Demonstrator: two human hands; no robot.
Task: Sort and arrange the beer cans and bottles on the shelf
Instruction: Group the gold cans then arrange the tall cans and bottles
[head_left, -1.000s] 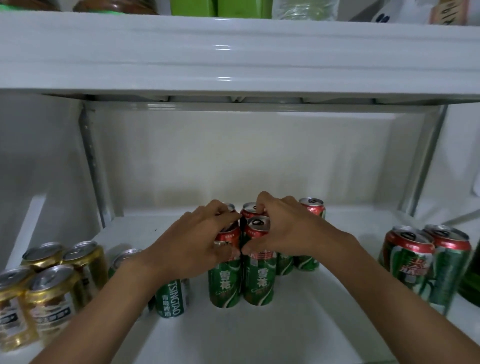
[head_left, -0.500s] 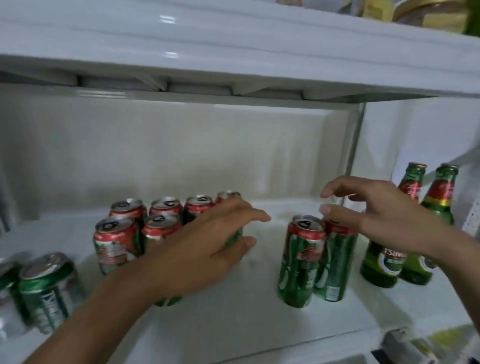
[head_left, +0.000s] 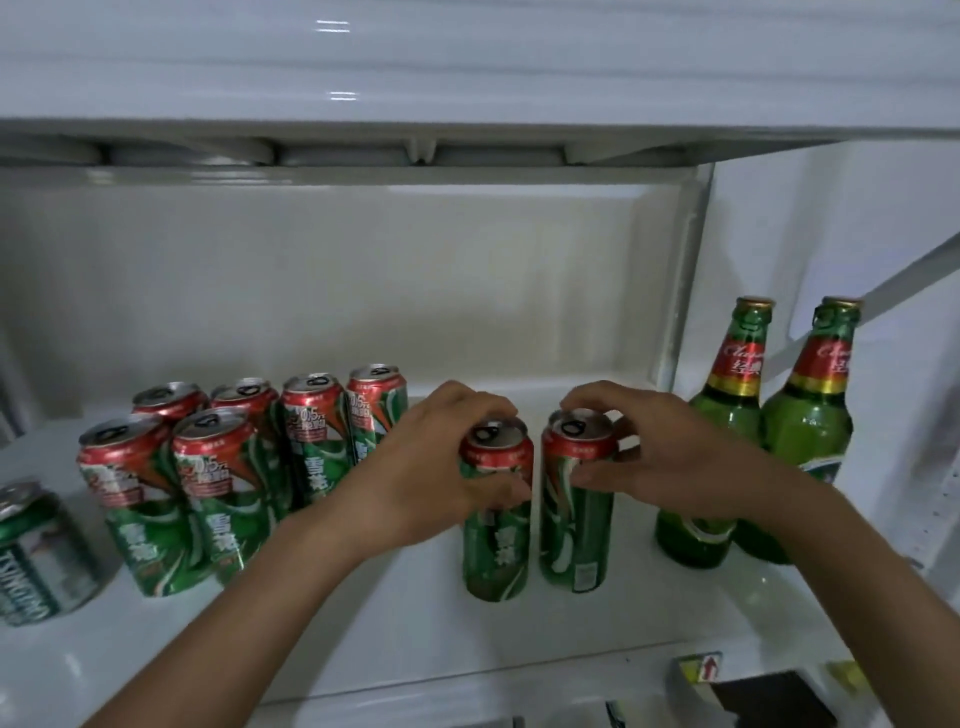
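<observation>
Two tall green-and-red beer cans stand side by side on the white shelf (head_left: 395, 639), right of centre. My left hand (head_left: 441, 467) grips the left can (head_left: 496, 545) near its top. My right hand (head_left: 660, 457) grips the right can (head_left: 576, 530) near its rim. A group of several matching green-and-red cans (head_left: 228, 478) stands in two rows at the left. Two green glass beer bottles (head_left: 727, 426) (head_left: 815, 415) with red neck labels stand upright at the right, behind my right wrist.
A shorter green-and-white Tsingtao can (head_left: 41, 551) stands at the far left edge. The upper shelf (head_left: 467, 78) hangs close overhead. A metal upright (head_left: 685, 280) marks the bay's right side. Bare shelf lies between the can group and the held pair.
The view has swung right. Both hands left the can group at the left and moved right onto the two separate cans, closing around their tops.
</observation>
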